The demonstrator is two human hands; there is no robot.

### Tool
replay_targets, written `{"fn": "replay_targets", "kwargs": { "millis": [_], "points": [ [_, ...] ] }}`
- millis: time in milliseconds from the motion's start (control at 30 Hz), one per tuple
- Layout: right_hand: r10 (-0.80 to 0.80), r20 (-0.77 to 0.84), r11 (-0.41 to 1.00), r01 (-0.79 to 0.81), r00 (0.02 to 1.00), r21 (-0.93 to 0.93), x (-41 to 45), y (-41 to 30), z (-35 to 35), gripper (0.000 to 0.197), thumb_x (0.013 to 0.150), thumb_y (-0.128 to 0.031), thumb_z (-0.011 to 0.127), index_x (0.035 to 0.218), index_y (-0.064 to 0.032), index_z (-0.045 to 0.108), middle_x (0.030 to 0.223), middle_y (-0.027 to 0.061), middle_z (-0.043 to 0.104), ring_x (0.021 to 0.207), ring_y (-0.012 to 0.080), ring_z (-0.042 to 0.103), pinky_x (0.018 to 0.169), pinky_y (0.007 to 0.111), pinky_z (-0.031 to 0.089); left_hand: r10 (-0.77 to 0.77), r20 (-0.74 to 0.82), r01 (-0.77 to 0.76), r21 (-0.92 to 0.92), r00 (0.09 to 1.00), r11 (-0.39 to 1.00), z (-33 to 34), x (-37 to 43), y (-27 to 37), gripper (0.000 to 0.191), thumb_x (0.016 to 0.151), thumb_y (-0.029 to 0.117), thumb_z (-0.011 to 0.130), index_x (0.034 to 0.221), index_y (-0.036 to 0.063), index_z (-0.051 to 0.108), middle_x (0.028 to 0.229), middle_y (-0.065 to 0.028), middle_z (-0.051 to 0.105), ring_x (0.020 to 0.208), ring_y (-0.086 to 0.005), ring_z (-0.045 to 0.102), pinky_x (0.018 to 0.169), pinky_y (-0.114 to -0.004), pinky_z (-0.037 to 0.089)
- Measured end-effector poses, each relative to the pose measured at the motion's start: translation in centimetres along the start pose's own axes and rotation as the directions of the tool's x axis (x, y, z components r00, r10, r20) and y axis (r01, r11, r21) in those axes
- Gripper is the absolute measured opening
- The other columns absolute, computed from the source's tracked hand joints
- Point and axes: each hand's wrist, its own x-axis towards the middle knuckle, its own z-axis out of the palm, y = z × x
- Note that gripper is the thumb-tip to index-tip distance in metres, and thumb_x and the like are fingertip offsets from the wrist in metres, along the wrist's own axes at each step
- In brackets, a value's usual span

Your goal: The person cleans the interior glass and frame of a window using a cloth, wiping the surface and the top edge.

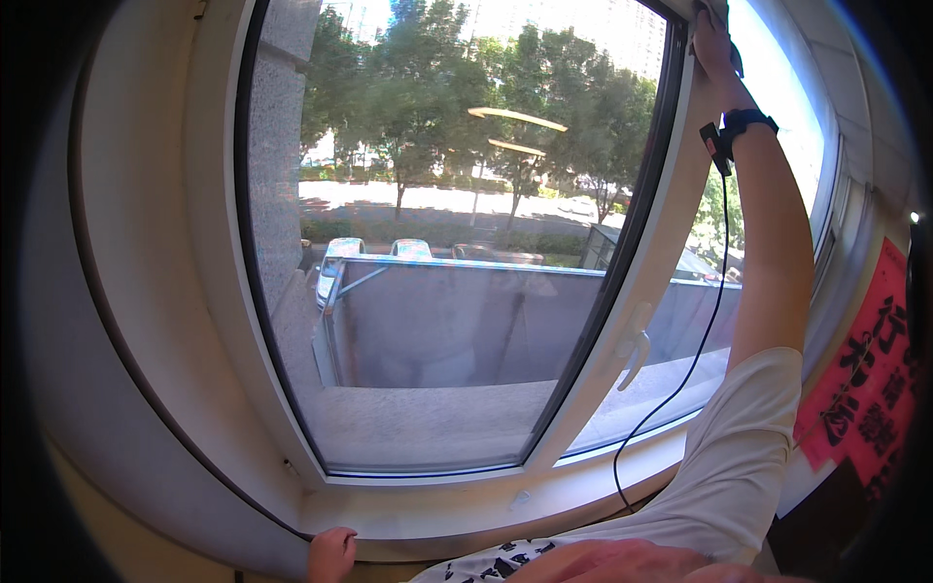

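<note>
High at the upper right, my right hand (pixel 713 45) presses a dark cloth (pixel 737 61) against the white window frame (pixel 667 193), near the top corner of the sash. Only the cloth's edges show around the fingers. A black wristband (pixel 751 122) with a small box and a cable (pixel 711 321) is on that wrist. Down at the lower left, my left hand (pixel 332 557) rests at the front edge of the windowsill (pixel 430 521), its fingers curled and partly hidden. Between the hands is the closed window's glass pane (pixel 452 313).
A white window handle (pixel 635 350) juts from the frame below my right arm. The cable hangs down past the sill. A red paper banner (pixel 860 379) with black writing hangs at the right. Outside the glass are a grey metal fence (pixel 452 321), parked cars and trees.
</note>
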Motion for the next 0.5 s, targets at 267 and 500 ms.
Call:
{"fn": "replay_targets", "kwargs": {
  "millis": [267,500],
  "points": [
    [-0.114,0.075,0.959,0.129,0.991,-0.251,1.0,2.1,-0.6,0.019,0.097,-0.009,0.045,0.106,-0.0036,0.061,0.108,0.0127,0.050,0.098,0.0234,0.046,0.088,0.035,0.034,-0.126,-0.128,0.119,-0.058,0.984,0.991,-1.9,0.4,2.1,0.015,0.085,0.015,0.064,0.093,0.0057,0.074,0.093,-0.0170,0.072,0.087,-0.0384,0.067,0.080,-0.045,0.055],
    [-0.395,0.180,0.732,0.427,0.901,-0.531,-7.1,0.2,-2.0,0.036,0.095,0.005,0.042,0.125,-0.0032,0.061,0.139,0.0162,0.048,0.131,0.0265,0.041,0.114,0.038,0.027,-0.113,-0.077,0.110,-0.046,0.991,0.993,-1.7,1.7,1.9,0.017,0.086,0.018,0.064,0.094,0.0064,0.074,0.094,-0.0159,0.072,0.088,-0.0368,0.068,0.080,-0.044,0.055]
  ]
}}
